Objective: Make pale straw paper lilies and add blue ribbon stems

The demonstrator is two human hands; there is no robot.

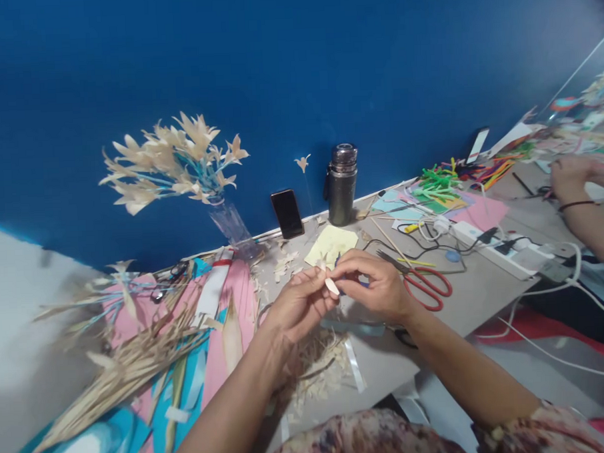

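Note:
Both hands meet over the table's near middle. My left hand [300, 300] is closed in a pinch on a small cream petal [331, 286], shaped like a pointed oval. Fingertips of my right hand [377, 283] press together beside that petal and seem to touch it. Something dark blue shows at the right fingers, too small to make out. A pale pointed piece sticks up just behind the left fingertips. Beyond the hands lies a pale yellow sheet of paper [333, 244]. Red-handled scissors [427, 288] rest right of my right hand. Cream scraps [315, 366] litter the table below.
A clear vase [232, 226] of cream flowers, a phone [287, 214] and a dark flask [342, 184] stand along the blue wall. Dried stalks [123, 368] lie left. A power strip [498, 248] with cables sits right, near another person's hands [573, 174].

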